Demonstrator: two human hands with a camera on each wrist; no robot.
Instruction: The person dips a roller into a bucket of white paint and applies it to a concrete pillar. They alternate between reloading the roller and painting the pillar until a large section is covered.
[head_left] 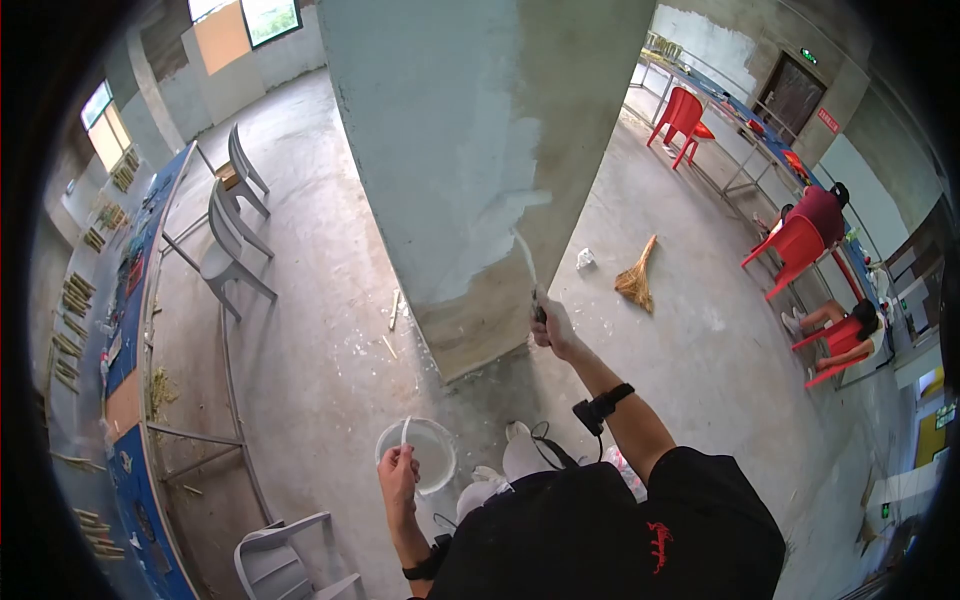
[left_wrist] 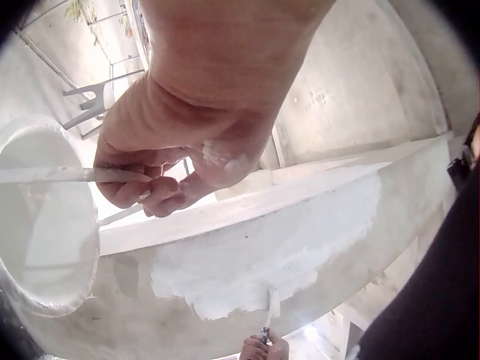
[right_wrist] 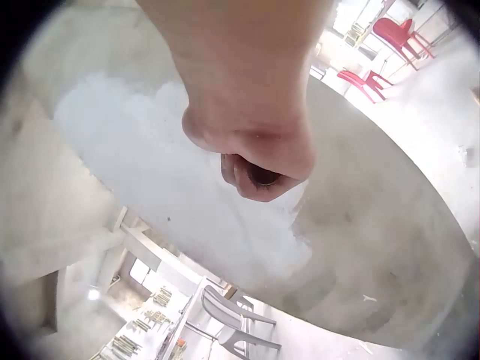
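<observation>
My right hand (head_left: 548, 325) grips the dark handle of a paint roller (head_left: 527, 262) and holds it up against the concrete column (head_left: 480, 150), at the lower edge of a patch of fresh white paint (head_left: 470, 230). The right wrist view shows that fist (right_wrist: 259, 161) closed in front of the white patch (right_wrist: 150, 165). My left hand (head_left: 398, 468) holds a white paint bucket (head_left: 425, 455) by its thin handle (left_wrist: 67, 175); the left wrist view shows its fingers (left_wrist: 150, 196) curled round that handle beside the bucket's rim (left_wrist: 45, 225).
Grey plastic chairs (head_left: 235, 225) stand by a long blue table (head_left: 135, 300) on the left. A straw broom (head_left: 637, 280) lies on the floor right of the column. Red chairs (head_left: 800, 250) with seated people are at the far right. Another grey chair (head_left: 290, 560) is near my left elbow.
</observation>
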